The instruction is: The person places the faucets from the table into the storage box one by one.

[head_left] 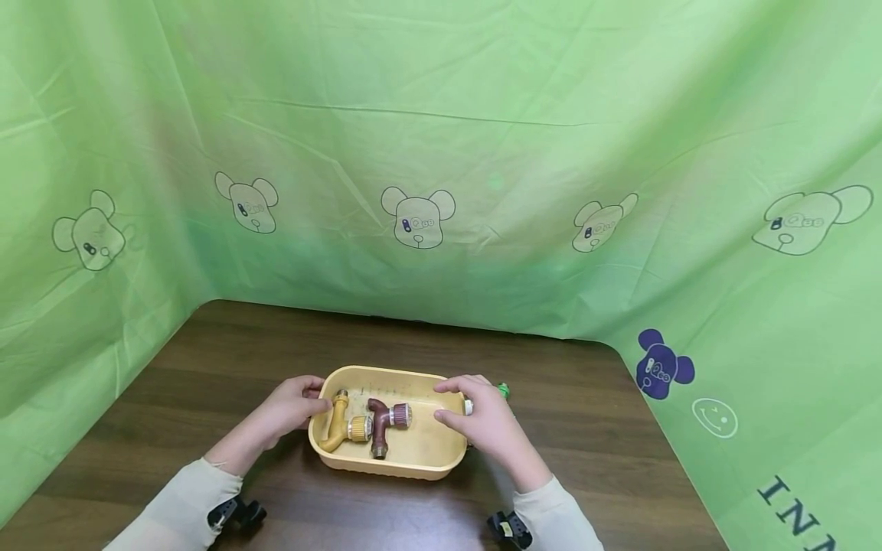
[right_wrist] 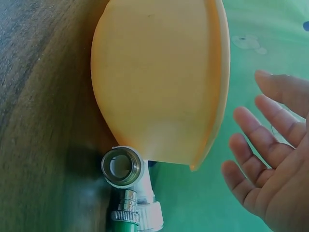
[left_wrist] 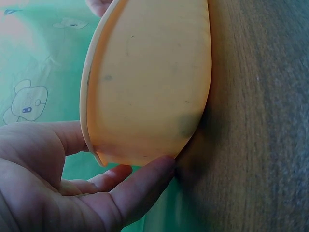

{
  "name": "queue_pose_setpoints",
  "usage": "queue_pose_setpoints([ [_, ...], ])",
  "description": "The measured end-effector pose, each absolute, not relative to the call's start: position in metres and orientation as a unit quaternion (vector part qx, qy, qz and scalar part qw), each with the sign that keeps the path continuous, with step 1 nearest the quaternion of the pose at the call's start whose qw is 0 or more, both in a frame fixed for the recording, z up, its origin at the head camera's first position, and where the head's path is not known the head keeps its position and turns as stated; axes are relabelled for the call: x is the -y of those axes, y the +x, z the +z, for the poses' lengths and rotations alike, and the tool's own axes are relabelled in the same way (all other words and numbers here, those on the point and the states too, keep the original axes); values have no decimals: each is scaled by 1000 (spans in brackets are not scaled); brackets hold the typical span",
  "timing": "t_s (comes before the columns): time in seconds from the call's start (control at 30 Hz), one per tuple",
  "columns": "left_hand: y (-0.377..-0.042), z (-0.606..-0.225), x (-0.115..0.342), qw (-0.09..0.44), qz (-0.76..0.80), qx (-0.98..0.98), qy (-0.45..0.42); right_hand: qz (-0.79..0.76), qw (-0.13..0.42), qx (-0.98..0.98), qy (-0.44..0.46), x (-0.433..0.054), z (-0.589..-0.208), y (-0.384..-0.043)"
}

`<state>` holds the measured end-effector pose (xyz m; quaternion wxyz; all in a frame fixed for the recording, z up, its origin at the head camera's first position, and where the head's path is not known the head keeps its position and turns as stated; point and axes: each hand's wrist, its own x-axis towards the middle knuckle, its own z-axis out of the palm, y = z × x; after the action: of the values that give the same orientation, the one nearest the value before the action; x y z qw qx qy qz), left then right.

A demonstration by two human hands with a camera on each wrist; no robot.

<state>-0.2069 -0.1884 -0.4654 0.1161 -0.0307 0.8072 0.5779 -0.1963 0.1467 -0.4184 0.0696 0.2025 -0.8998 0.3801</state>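
Note:
A yellow plastic basin (head_left: 393, 469) stands on the table with two taps in it. At its left end lies a yellow tap (head_left: 338, 421); beside that is a dark red tap (head_left: 378, 428) with a purple knob. My left hand (head_left: 284, 413) grips the basin's left end, thumb over the rim and fingers against the outer wall (left_wrist: 149, 82). Above the right end, my right hand (head_left: 485, 419) is spread with nothing in it. In the right wrist view its fingers are apart from the basin.
Just past the basin's right end lie white (right_wrist: 150, 216) and green (right_wrist: 124, 226) tap-like pieces, partly hidden, near a threaded metal opening (right_wrist: 113, 181). The brown wooden table (head_left: 586, 459) is enclosed by a green curtain (head_left: 482, 291) at the back and sides.

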Motion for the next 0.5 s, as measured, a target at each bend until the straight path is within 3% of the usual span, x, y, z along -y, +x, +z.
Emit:
queue_pose_setpoints([
  [0.5,-208,-468,189,117,585,-802,-25,382,83,897,204,-165,-422,-207],
])
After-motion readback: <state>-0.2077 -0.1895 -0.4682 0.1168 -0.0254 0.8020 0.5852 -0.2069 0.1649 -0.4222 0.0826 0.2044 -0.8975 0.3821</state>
